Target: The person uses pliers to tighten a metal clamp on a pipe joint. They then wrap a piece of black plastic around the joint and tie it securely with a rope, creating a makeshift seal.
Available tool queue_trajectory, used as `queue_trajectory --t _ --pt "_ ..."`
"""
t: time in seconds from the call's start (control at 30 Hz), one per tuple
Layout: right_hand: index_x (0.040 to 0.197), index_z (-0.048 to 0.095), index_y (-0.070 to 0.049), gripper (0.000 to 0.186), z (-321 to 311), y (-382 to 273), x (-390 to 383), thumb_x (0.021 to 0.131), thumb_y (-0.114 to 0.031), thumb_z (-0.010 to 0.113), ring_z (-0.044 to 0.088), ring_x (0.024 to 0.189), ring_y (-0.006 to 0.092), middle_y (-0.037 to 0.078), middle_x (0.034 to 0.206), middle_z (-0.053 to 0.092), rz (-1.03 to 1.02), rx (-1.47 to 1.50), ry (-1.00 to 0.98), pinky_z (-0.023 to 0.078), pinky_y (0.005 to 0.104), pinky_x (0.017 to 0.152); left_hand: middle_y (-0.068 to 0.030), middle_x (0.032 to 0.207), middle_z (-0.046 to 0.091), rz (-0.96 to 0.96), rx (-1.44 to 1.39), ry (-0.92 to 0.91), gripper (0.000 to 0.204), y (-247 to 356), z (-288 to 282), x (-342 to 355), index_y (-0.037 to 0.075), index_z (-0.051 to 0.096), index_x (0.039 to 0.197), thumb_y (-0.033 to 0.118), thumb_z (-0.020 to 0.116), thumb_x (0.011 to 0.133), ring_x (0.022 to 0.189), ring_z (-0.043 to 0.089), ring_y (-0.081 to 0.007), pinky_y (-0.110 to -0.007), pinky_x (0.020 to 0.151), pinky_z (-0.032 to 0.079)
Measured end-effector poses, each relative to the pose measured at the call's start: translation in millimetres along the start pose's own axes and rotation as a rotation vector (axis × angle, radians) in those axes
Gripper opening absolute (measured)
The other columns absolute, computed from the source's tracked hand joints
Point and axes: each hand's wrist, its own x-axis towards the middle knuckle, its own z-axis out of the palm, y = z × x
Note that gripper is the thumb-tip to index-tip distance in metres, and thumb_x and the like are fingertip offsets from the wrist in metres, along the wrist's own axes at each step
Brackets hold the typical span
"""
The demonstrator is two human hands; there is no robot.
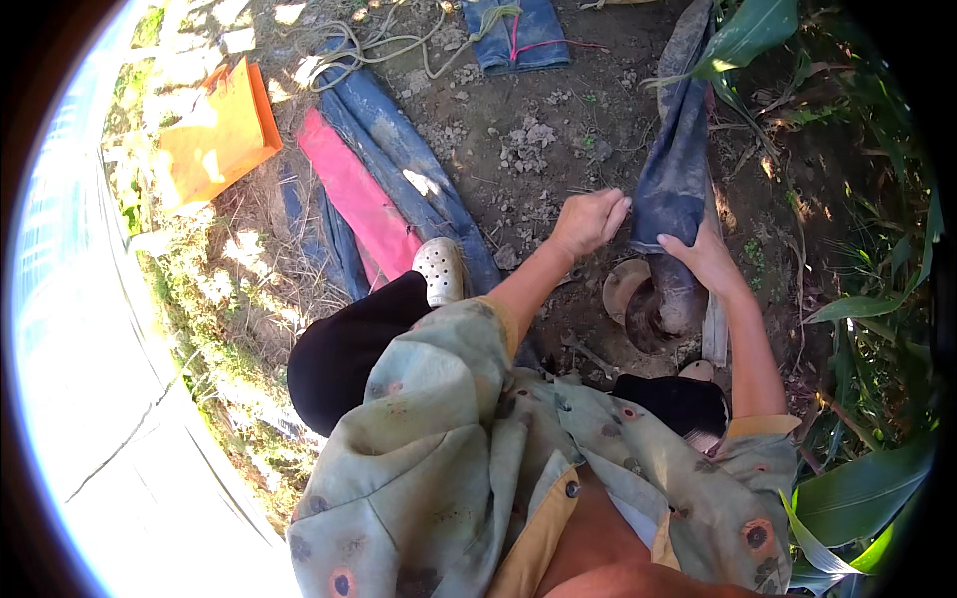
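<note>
A long faded blue denim trouser leg (670, 189) lies stretched away from me at the right of centre. My right hand (706, 257) grips its near hem from the right side, thumb on top. Out of that hem comes a dark, mud-stained rounded end (682, 304); what it is I cannot tell. My left hand (591, 221) is closed in a fist just left of the hem. Whatever its fingers may hold is hidden. Below the hem, a pale round disc (623, 284) lies beside a brown curved rim (645, 324).
Left of centre, a pink cloth tube (359, 189) lies beside more denim legs (399, 149). Farther left stands an orange bag (221, 135). Loose pale rope (349, 50) lies at the top, near a denim piece (518, 35) with pink string. Corn leaves (857, 488) crowd the right side.
</note>
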Motion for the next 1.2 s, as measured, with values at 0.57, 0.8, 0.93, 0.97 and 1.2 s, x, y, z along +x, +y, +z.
queue_trajectory --t 0.57,0.8,0.93,0.97,1.2 --pt "0.137 0.029 0.000 0.086 5 -4 4 0.069 -0.023 0.077 0.045 0.116 0.0204 0.011 0.127 0.047 0.324 0.284 -0.046 0.033 0.0322 0.102 -0.0104 0.110 0.063 -0.490 1.165 -0.074 0.022 -397 -368 137 0.010 0.059 0.107 0.015 0.047 0.089 0.101 0.061 -0.0271 -0.039 0.089 0.045" --pt "0.136 0.032 0.000 0.087 6 19 -2 0.067 -0.027 0.077 0.047 0.114 0.0240 0.013 0.125 0.050 0.338 0.122 -0.022 0.034 0.0347 0.101 -0.0127 0.095 0.067 -0.474 0.984 -0.116 0.021 -391 -346 121 0.007 0.058 0.100 0.020 0.047 0.089 0.082 0.064 -0.0301 -0.042 0.077 0.048" --pt "0.137 0.031 0.001 0.090 3 -14 3 0.067 -0.033 0.076 0.047 0.118 0.0293 0.018 0.126 0.050 0.344 0.014 0.019 0.034 0.0371 0.102 -0.0060 0.066 0.056 -0.641 -0.163 -0.193 0.017 -271 -286 78 0.002 0.050 0.098 0.018 0.053 0.092 0.055 0.058 -0.0175 -0.030 0.049 0.048" --pt "0.137 0.030 0.002 0.090 5 -21 2 0.068 -0.034 0.076 0.047 0.119 0.0305 0.020 0.127 0.049 0.346 -0.011 0.036 0.034 0.0376 0.102 -0.0011 0.064 0.048 -0.663 -0.348 -0.324 0.018 -236 -277 66 0.002 0.048 0.101 0.019 0.050 0.095 0.053 0.052 -0.0103 -0.026 0.048 0.046" --pt "0.140 0.031 -0.002 0.078 16 -78 -6 0.075 -0.022 0.070 0.041 0.126 0.0337 0.019 0.138 0.041 -0.045 -0.648 0.491 0.031 0.0422 0.106 -0.0101 0.066 0.052 -0.066 -0.102 -0.477 0.026 -118 -271 24 0.000 0.053 0.110 0.020 0.054 0.094 0.057 0.055 -0.0197 -0.031 0.057 0.046"
